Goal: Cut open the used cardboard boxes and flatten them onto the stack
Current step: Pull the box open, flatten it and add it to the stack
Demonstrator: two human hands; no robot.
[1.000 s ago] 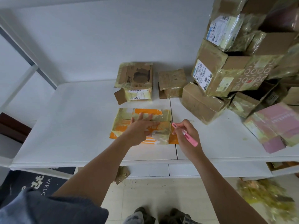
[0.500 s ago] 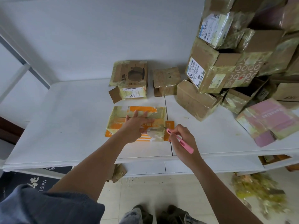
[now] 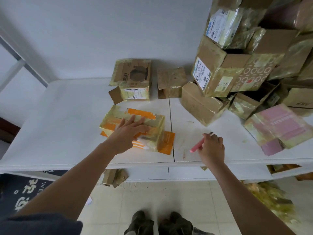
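An orange and white box (image 3: 157, 131) wrapped in yellowish tape lies low on the white table (image 3: 67, 129), near its middle. My left hand (image 3: 130, 131) presses flat on top of it with straight fingers. My right hand (image 3: 211, 146) is to the right of the box, above bare table, and grips a pink cutter (image 3: 197, 146) whose blade end points up and away from the box. The cutter does not touch the box.
Two taped cardboard boxes (image 3: 133, 82) (image 3: 171, 82) stand at the back by the wall. A tall pile of taped boxes (image 3: 237, 65) fills the right side, with a pink box (image 3: 277, 128) at its front. Tape scraps (image 3: 271, 199) lie on the floor.
My right hand has drawn the pink cutter away from the box's right edge, to the right over bare table. My left hand stays pressed on the box.
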